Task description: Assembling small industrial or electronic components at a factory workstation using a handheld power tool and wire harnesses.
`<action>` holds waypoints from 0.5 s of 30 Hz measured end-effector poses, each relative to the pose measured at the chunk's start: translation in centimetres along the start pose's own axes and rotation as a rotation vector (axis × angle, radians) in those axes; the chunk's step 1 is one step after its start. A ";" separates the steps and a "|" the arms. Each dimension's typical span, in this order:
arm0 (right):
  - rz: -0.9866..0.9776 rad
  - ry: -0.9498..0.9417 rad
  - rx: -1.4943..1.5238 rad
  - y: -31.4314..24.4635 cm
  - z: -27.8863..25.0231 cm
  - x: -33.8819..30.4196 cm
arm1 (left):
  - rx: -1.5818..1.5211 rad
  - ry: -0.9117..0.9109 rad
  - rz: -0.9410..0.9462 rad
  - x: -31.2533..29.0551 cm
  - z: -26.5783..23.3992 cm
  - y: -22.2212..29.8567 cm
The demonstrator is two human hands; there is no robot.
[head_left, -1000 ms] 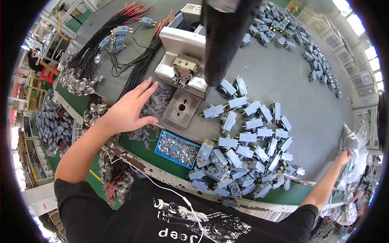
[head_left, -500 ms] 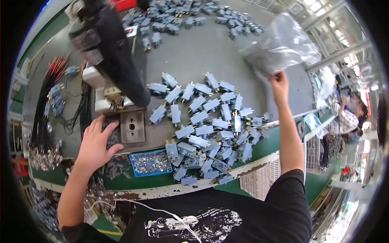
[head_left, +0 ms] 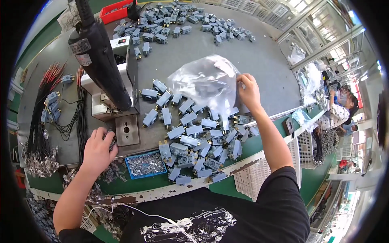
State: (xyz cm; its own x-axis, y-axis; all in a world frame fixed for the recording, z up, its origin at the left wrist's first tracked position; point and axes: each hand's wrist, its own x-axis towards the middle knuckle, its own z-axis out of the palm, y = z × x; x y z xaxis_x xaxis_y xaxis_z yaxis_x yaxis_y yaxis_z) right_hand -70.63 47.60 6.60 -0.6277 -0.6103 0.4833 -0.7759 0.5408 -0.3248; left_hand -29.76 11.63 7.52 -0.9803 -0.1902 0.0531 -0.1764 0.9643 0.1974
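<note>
My right hand [head_left: 248,92] pinches the edge of a clear plastic bag [head_left: 206,79], which spreads over the far part of a heap of grey-blue box-shaped parts [head_left: 194,141] with brass-coloured pins. My left hand [head_left: 98,150] is beside a metal plate with holes [head_left: 127,131], its fingers curled in over small dark metal pieces. What those fingers hold cannot be made out. Small coil springs [head_left: 113,172] lie close to that hand. A blue tray [head_left: 129,167] of small shiny metal parts stands between my left hand and the heap.
A black cylindrical tool [head_left: 101,65] rises over a metal fixture [head_left: 99,111]. Bundled black wires with red ends [head_left: 40,105] lie at left. More grey-blue parts [head_left: 174,20] and a red bin [head_left: 115,12] are at the back. White crates [head_left: 253,178] stand below the table edge. Another person [head_left: 342,111] sits far right.
My right hand has brought the bag leftward and down, onto the heap. The fingers of my left hand have curled in beside the plate. The whole view has shifted slightly.
</note>
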 end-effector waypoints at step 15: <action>-0.278 -0.063 -0.115 -16.2 -4.1 1.2 | -0.067 -0.038 -0.140 0.5 -4.0 0.7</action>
State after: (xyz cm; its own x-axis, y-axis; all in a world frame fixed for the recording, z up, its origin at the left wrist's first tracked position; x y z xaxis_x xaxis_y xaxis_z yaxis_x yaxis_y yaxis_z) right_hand -58.57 40.49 15.71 -0.3977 -0.7770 0.4880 -0.9085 0.4079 -0.0909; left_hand -30.07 11.48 11.63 -0.9495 -0.3134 -0.0161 -0.3063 0.9143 0.2649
